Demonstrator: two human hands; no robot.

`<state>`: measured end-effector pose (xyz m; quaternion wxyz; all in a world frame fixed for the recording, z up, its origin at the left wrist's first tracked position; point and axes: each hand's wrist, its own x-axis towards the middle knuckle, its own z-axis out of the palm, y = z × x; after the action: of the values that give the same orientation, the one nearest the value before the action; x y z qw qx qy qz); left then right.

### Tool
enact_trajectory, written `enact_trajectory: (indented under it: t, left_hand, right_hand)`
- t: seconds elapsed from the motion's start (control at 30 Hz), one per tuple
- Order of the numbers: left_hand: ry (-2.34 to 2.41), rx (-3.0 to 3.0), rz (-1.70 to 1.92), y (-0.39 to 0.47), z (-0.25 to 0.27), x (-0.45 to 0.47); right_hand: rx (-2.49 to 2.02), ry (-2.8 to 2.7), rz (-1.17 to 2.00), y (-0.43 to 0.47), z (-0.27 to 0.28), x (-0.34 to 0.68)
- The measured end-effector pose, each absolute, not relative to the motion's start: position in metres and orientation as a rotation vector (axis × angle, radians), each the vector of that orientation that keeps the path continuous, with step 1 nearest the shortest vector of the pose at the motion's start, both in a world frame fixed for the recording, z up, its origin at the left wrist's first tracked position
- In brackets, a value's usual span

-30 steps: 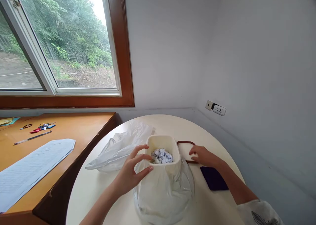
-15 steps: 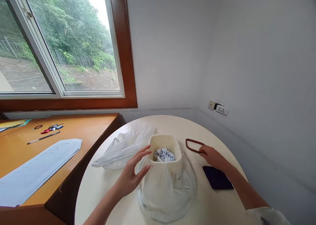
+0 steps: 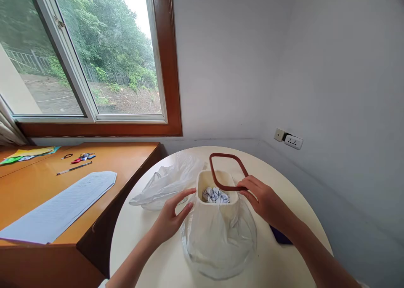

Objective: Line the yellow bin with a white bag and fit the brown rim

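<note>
A cream bin [image 3: 235,198] stands on the round table, with crumpled paper [image 3: 215,196] inside. Around its outside hangs a clear plastic bag [image 3: 219,246], spread out at the base. My right hand [image 3: 259,196] grips a brown rim ring [image 3: 226,156] by its near right corner, holding it tilted above the bin's opening. At the bin's left side is my left hand [image 3: 175,214], thumb and fingers apart, the fingertips at or very near the rim. Behind my left hand lies a second, crumpled plastic bag [image 3: 167,180].
The round cream table [image 3: 284,191] borders a wooden desk [image 3: 132,155] on the left. On the desk are paper sheets [image 3: 72,206], a pen [image 3: 74,168] and keys [image 3: 83,157]. A dark folded item [image 3: 280,236] lies partly under my right forearm.
My right hand has lifted the brown ring off the table and carried it left over the bin. My left hand stays by the bin's left side. The view has shifted slightly left.
</note>
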<state>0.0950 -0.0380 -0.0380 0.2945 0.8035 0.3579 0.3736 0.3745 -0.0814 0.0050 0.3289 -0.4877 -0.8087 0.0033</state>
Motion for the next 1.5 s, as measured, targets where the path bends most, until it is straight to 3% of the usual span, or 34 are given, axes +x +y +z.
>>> enact_trajectory:
  t: [0.37,1.0,1.5]
  left_hand:
    - [0.933,2.183,1.006,-0.039,-0.032,0.095]
    - [0.988,1.924,1.19,-0.034,-0.026,0.111]
    - [0.907,1.574,1.221,-0.028,0.006,0.112]
  right_hand:
    - [-1.221,-2.219,-0.207,-0.09,0.004,0.353]
    - [-1.184,-2.161,-0.223,-0.089,-0.005,0.331]
    - [-1.034,-2.23,-0.018,-0.107,0.002,0.335]
